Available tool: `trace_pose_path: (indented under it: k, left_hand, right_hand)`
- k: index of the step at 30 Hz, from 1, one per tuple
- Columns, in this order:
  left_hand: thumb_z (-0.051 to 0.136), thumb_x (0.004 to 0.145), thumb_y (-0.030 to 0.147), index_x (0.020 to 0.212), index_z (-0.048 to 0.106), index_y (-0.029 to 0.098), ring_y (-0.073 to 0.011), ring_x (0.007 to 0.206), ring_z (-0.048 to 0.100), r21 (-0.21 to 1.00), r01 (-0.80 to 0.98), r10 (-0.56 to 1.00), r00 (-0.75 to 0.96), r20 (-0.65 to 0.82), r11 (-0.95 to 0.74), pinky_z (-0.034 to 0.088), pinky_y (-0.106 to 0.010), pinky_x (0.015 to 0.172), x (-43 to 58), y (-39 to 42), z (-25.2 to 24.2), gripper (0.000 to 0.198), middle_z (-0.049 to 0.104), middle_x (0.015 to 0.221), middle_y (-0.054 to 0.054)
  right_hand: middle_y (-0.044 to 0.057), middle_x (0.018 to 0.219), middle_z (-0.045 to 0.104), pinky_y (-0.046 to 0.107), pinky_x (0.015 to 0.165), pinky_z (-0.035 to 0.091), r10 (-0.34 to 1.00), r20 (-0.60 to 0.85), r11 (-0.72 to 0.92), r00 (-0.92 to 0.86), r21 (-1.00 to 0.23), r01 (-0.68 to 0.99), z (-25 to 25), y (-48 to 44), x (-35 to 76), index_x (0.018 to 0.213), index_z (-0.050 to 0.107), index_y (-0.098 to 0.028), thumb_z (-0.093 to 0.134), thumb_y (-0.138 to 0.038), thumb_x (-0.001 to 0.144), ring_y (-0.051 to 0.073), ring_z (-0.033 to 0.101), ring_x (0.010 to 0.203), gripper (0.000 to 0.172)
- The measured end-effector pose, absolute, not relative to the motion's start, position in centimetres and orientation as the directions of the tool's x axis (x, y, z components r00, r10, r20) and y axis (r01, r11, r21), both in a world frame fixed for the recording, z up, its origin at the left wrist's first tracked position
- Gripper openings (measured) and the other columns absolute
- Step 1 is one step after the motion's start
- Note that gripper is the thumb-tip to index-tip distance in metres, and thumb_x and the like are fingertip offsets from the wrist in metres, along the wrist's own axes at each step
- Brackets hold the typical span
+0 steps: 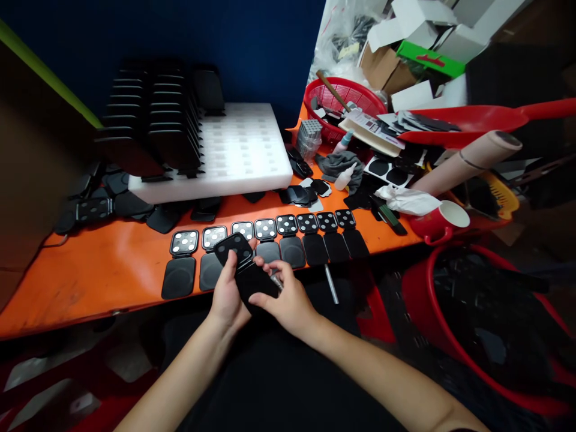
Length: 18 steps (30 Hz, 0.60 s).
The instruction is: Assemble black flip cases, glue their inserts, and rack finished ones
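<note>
Both hands hold a black hinged two-panel piece [254, 285] in front of the table edge. Its upper panel carries several round grey dots; the lower panel is plain black. My left hand [227, 291] is closed round its left side, with the thumb on the dotted panel. From the right, my right hand [288, 300] grips the lower panel, thumb on its face. A small pale, shiny thing [276, 281] shows by the right fingers; I cannot make out what it is. Behind the hands lies a row of similar opened pieces [292, 252], dotted panels at the back, partly hidden by my hands.
On the orange table [90, 258] stands a white foam block [243, 150] holding upright black panels [171, 120]. Right of it are a red basket [346, 90], a dropper bottle [345, 177] and a red mug [441, 222]. A red tub [434, 306] with black pieces stands lower right.
</note>
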<state>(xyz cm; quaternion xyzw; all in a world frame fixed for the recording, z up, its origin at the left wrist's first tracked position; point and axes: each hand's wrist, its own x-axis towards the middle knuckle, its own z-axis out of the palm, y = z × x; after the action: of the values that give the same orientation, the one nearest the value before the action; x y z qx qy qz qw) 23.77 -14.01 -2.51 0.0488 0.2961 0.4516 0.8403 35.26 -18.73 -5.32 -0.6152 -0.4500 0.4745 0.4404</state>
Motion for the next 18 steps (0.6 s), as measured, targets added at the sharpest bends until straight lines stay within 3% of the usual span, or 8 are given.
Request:
trace_pose_path:
  k: [1,4,7,12,15,18]
  left_hand:
    - [0.044,0.089,0.041,0.12,0.053,0.021,-0.0158,0.069,0.063,0.353,-0.72,0.782,0.426,-0.455,0.597,0.055,-0.033,0.072,23.8,-14.1,-2.5,0.038,0.061,0.075,-0.001]
    - [0.045,0.089,0.041,0.121,0.054,0.02,-0.016,0.07,0.065,0.361,-0.68,0.75,0.444,-0.49,0.638,0.055,-0.032,0.072,23.8,-14.1,-2.4,0.039,0.063,0.075,-0.001]
    - [0.05,0.087,0.035,0.118,0.056,0.017,-0.0182,0.077,0.066,0.374,-0.629,0.708,0.439,-0.553,0.682,0.056,-0.034,0.074,23.3,-14.1,-2.3,0.036,0.065,0.075,-0.003]
    - [0.055,0.071,0.008,0.099,0.063,0.013,-0.0235,0.085,0.066,0.471,-0.439,0.638,0.42,-0.645,0.765,0.054,-0.041,0.08,22.8,-14.9,-2.7,0.03,0.067,0.086,-0.006]
    - [0.057,0.067,0.009,0.089,0.063,0.012,-0.026,0.082,0.067,0.592,-0.277,0.652,0.381,-0.656,0.757,0.053,-0.042,0.079,23.0,-15.6,-3.1,0.023,0.069,0.086,-0.007]
    - [0.056,0.062,0.005,0.096,0.062,0.016,-0.0284,0.091,0.064,0.743,-0.107,0.726,0.34,-0.598,0.661,0.047,-0.045,0.088,23.3,-16.1,-3.5,0.037,0.07,0.09,-0.005]
  right_hand:
    - [0.0,0.081,0.059,0.028,0.071,0.045,0.975,-0.171,-0.194,0.144,-0.967,0.165,-5.4,-18.5,35.3,0.11,0.047,-0.02,0.07,-0.042,0.068,0.016,0.058,0.077,0.052]
    - [0.002,0.075,0.06,0.028,0.067,0.045,0.946,-0.159,-0.232,0.282,-0.94,0.248,-5.5,-17.5,36.6,0.102,0.052,-0.018,0.053,-0.041,0.082,0.016,0.058,0.072,0.03]
    - [0.005,0.079,0.061,0.028,0.068,0.044,0.93,-0.125,-0.248,0.346,-0.908,0.339,-5.5,-16.6,38.9,0.093,0.058,-0.017,0.043,-0.04,0.087,0.017,0.057,0.074,0.028]
    - [0.004,0.082,0.062,0.026,0.067,0.043,0.983,-0.113,-0.163,0.142,-0.898,0.409,-3.8,-17.3,40.5,0.105,0.056,-0.019,0.035,-0.038,0.092,0.015,0.058,0.073,0.031]
    - [0.002,0.088,0.064,0.026,0.071,0.042,0.994,-0.106,-0.071,-0.024,-0.805,0.589,-2.2,-17.9,39.6,0.106,0.056,-0.023,0.036,-0.035,0.093,0.016,0.059,0.08,0.026]
    - [0.003,0.09,0.065,0.026,0.07,0.041,0.987,-0.12,-0.002,-0.109,-0.681,0.732,-0.9,-18.0,38.4,0.102,0.057,-0.022,0.035,-0.032,0.094,0.017,0.06,0.082,0.026]
